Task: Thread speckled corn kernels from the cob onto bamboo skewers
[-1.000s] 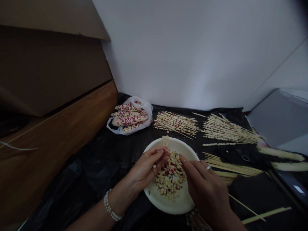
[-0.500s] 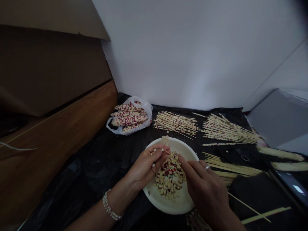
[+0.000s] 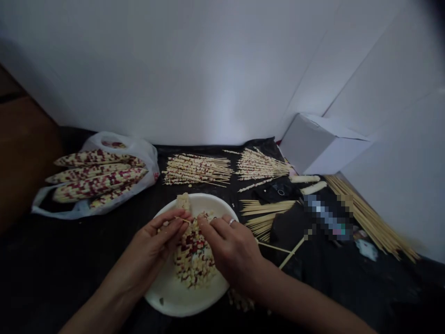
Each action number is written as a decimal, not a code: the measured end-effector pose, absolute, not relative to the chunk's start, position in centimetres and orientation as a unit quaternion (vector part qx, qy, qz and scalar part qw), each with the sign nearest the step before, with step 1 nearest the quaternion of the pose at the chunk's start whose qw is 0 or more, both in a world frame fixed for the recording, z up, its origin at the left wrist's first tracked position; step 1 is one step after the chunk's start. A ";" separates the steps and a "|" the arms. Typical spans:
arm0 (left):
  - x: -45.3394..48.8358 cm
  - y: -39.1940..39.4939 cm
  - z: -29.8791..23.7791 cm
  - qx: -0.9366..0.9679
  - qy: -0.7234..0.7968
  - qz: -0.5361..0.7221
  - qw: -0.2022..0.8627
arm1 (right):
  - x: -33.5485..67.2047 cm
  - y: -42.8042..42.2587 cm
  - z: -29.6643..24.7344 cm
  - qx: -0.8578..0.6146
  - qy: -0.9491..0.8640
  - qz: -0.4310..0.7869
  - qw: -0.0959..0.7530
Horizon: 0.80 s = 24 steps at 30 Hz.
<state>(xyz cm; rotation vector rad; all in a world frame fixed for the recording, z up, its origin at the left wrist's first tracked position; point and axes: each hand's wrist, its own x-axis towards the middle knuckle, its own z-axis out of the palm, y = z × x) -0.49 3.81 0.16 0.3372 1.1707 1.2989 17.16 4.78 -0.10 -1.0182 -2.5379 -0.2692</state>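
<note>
A white bowl (image 3: 158, 297) holds loose cream and dark red corn kernels (image 3: 194, 269), with a pale piece of corncob (image 3: 183, 202) at its far rim. Above the bowl, my left hand (image 3: 156, 243) is closed, its thumb and fingers pinched around the tip of a thin bamboo skewer (image 3: 274, 247), with pale kernels among the fingers. My right hand (image 3: 229, 248), a ring on one finger, is closed over the same skewer, whose far end sticks out to the right. The palm hides the middle of the stick.
Corn ears (image 3: 100, 181) lie in a white plastic bag (image 3: 149, 162) at left. Two piles of kernel-threaded skewers (image 3: 198, 169) lie along the wall. Bare skewers (image 3: 264, 220), stripped cobs (image 3: 314, 187), a white box (image 3: 313, 144) and a long stick bundle (image 3: 375, 218) are at right.
The view has swung right and nearer, showing more of the box and long sticks. My left fingertips have closed around the skewer's tip, where a kernel showed before; my right hand stays on the stick.
</note>
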 end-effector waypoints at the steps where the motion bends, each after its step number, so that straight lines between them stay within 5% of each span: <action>1: -0.8 3.9 0.1 0.159 0.511 0.560 0.632 | 17.2 4.7 0.1 -0.360 -0.909 -0.088 0.189; 8: -2.6 3.5 -0.5 0.146 0.490 0.531 0.676 | 20.1 3.3 0.9 -0.358 -0.887 -0.087 0.278; 19: -3.4 3.1 -1.2 0.168 0.472 0.496 0.709 | 40.8 1.7 -5.2 -0.670 -0.641 -0.250 0.279; 24: -3.1 3.0 -1.2 0.174 0.462 0.495 0.715 | 46.4 -0.4 -8.2 -0.716 -0.615 -0.254 0.213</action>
